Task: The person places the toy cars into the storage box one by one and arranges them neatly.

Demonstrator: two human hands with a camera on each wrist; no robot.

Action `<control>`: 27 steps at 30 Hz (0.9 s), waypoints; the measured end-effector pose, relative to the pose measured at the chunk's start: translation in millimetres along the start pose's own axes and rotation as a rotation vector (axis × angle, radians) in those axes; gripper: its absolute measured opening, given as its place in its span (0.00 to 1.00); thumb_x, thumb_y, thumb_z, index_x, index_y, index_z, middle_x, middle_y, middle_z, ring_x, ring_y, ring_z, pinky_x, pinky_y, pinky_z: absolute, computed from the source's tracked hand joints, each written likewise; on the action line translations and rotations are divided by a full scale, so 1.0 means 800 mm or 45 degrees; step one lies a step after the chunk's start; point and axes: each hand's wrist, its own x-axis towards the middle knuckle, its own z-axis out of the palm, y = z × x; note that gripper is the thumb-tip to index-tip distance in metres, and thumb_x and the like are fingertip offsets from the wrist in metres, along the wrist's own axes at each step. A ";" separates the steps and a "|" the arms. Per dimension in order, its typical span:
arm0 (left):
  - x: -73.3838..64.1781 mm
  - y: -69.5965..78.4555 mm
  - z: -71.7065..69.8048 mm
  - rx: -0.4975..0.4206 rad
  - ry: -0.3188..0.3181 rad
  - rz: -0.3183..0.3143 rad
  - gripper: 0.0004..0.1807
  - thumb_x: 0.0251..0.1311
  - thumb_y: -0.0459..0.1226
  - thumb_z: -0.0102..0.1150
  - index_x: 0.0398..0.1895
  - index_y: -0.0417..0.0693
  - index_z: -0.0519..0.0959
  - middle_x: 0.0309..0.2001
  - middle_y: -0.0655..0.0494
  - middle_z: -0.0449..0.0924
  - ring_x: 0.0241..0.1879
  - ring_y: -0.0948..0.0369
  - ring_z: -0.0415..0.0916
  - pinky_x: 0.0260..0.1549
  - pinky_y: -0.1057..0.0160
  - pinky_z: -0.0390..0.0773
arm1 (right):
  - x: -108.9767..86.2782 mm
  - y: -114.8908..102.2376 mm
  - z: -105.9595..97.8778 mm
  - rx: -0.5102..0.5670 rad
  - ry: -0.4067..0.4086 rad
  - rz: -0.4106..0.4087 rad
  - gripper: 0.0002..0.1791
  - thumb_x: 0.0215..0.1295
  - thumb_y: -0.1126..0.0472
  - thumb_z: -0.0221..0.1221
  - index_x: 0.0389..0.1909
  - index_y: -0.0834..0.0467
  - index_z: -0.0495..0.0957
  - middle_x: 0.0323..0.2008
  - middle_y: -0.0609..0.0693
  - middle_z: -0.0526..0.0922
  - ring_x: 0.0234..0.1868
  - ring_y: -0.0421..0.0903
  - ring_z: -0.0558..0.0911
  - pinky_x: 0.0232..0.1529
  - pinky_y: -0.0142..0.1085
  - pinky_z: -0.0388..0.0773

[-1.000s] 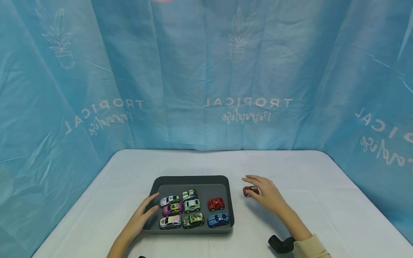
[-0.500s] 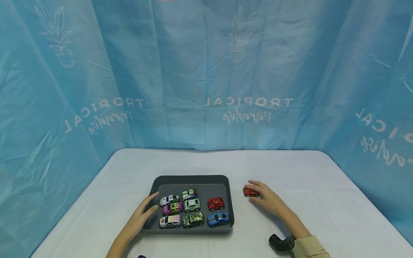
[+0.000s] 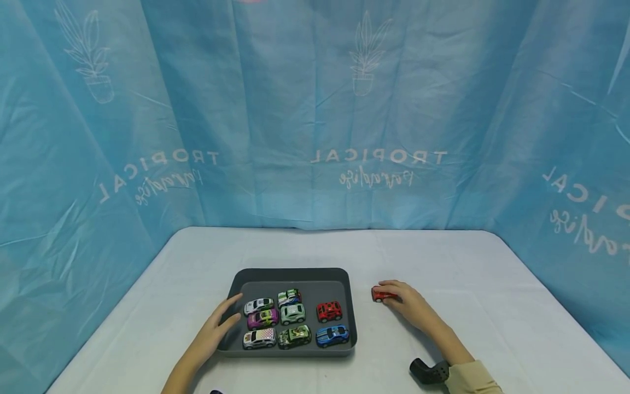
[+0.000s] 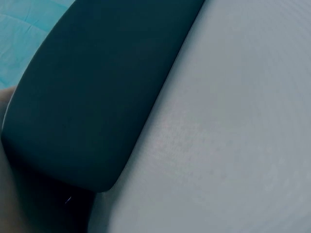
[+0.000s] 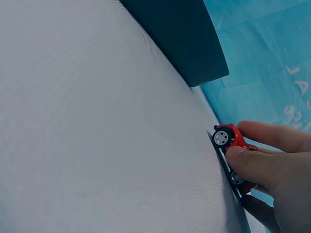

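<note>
My right hand pinches a small red toy car standing on the white table, right of the grey tray. In the right wrist view the thumb lies on the side of the red car, and its wheels are close to the tabletop. At the tray's left edge, my left hand has its fingers stretched loosely over the rim. The left wrist view is mostly filled by the tray's outer wall, with only a sliver of hand at the left side.
Inside the tray sit several toy cars, among them a red one, a blue one and a purple one. A black curved object is by the right forearm. Blue curtains hang around the table.
My right hand has come down slightly and its fingers have closed onto the red car, which was beneath them before. The left hand and tray have stayed put.
</note>
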 end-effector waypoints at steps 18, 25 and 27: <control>-0.001 -0.001 0.001 -0.014 -0.005 -0.003 0.30 0.64 0.50 0.44 0.68 0.50 0.55 0.71 0.40 0.44 0.69 0.37 0.36 0.59 0.28 0.40 | 0.006 -0.030 -0.013 -0.063 0.116 -0.125 0.19 0.52 0.65 0.63 0.47 0.49 0.80 0.49 0.49 0.80 0.51 0.50 0.78 0.50 0.47 0.76; -0.001 0.001 0.000 -0.003 -0.003 -0.007 0.31 0.64 0.50 0.43 0.68 0.50 0.55 0.71 0.40 0.44 0.69 0.37 0.37 0.60 0.29 0.40 | 0.016 -0.066 -0.017 -0.077 0.223 -0.268 0.20 0.49 0.66 0.64 0.46 0.50 0.80 0.46 0.48 0.81 0.48 0.48 0.79 0.46 0.44 0.78; 0.000 0.001 0.000 -0.004 -0.004 -0.002 0.31 0.65 0.50 0.43 0.68 0.50 0.55 0.71 0.40 0.45 0.69 0.37 0.37 0.60 0.29 0.40 | 0.019 -0.076 -0.017 -0.068 0.225 -0.282 0.19 0.50 0.65 0.64 0.46 0.50 0.81 0.46 0.48 0.81 0.48 0.47 0.79 0.46 0.43 0.78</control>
